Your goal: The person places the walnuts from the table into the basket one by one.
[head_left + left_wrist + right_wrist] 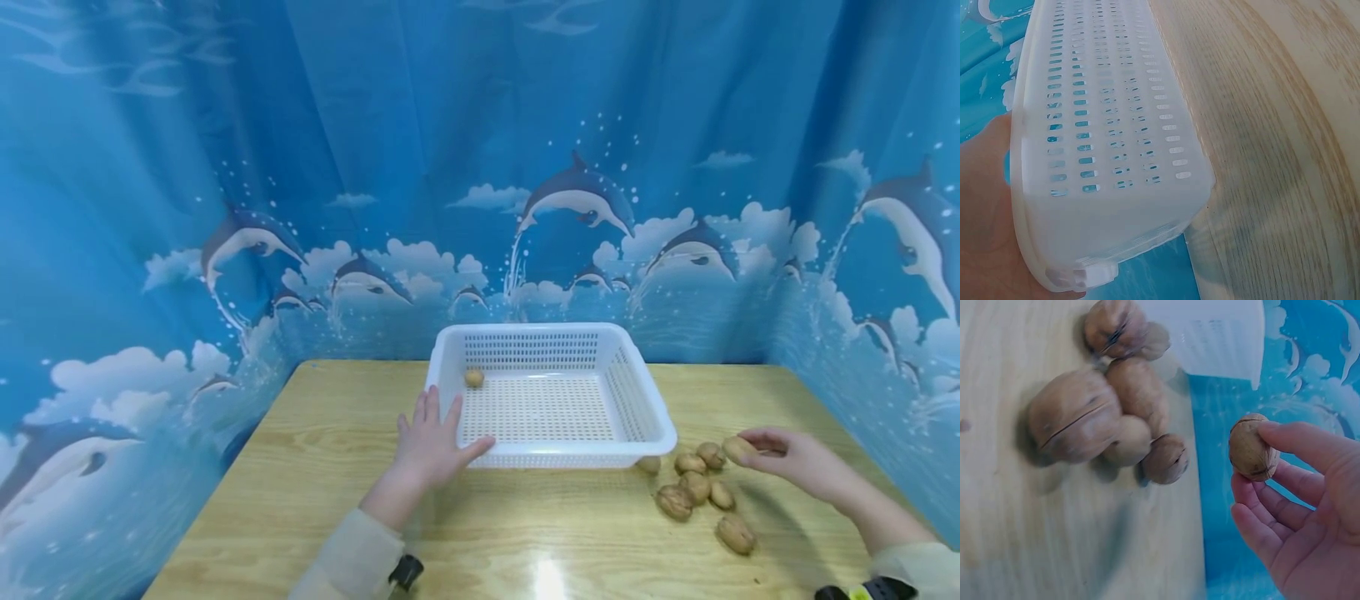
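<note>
Now | left hand [433, 446] flat, fingers straight, on basket [645, 392] near-left rim | right hand [795, 458] pinches a walnut [738, 450], right of basket | loose walnuts [697, 492] near-right on table [300, 467] | one nut [473, 377] in basket, far-left corner

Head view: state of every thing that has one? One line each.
Basket: upright on the table, one walnut inside, otherwise bare.
Walnut in basket: lying at the far left corner.
Left hand: fingers straight, resting against the basket's near left corner.
Right hand: pinching one walnut.
Held walnut: whole, lifted off the table.
Loose walnuts: clustered on the table, right of the basket, shells look closed.
</note>
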A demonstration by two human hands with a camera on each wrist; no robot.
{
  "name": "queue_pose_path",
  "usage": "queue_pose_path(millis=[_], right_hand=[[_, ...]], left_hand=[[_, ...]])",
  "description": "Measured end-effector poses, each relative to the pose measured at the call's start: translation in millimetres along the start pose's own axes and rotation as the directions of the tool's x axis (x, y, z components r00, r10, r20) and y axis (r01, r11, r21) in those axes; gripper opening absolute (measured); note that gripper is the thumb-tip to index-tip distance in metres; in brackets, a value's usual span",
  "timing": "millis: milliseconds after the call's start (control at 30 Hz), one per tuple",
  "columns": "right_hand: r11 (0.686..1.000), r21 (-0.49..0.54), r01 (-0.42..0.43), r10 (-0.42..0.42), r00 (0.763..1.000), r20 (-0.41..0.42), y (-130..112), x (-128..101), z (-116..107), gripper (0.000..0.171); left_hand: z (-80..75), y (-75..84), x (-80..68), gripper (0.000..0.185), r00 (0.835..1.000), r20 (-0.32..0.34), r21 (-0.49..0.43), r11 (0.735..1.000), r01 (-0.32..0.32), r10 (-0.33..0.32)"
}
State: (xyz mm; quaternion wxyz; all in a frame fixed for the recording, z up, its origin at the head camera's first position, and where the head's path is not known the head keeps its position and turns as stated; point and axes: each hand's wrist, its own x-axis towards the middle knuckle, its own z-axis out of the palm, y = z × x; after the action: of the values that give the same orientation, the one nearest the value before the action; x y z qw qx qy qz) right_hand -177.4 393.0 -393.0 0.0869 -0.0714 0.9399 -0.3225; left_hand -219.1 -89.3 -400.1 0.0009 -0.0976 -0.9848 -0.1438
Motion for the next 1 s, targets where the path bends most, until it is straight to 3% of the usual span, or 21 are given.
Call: queue_pose_path(millis=[267, 700, 1000], right_hand=[[1.0, 0.029, 0.004, -0.004, 1.0, -0.008, -22, 6, -3, 0.058], [0.998, -0.015, 0.057, -0.058, 0.995, -0.085, -48, 20, -3, 0.058], [0.997, -0.026, 0.066, -0.068, 0.994, -0.084, -67, 32, -2, 0.062]], left_hand=[[-0.9, -0.2, -0.3, 0.091, 1.0, 0.008, -0.008, 1.0, -0.004, 0.004], [-1.9, -0.2, -1.6, 0.09, 1.0, 0.005, -0.008, 1.0, -0.002, 0.002], [-1.2, -0.2, -0.9, 0.093, 1.0, 0.01, -0.002, 1.0, -0.003, 0.003]])
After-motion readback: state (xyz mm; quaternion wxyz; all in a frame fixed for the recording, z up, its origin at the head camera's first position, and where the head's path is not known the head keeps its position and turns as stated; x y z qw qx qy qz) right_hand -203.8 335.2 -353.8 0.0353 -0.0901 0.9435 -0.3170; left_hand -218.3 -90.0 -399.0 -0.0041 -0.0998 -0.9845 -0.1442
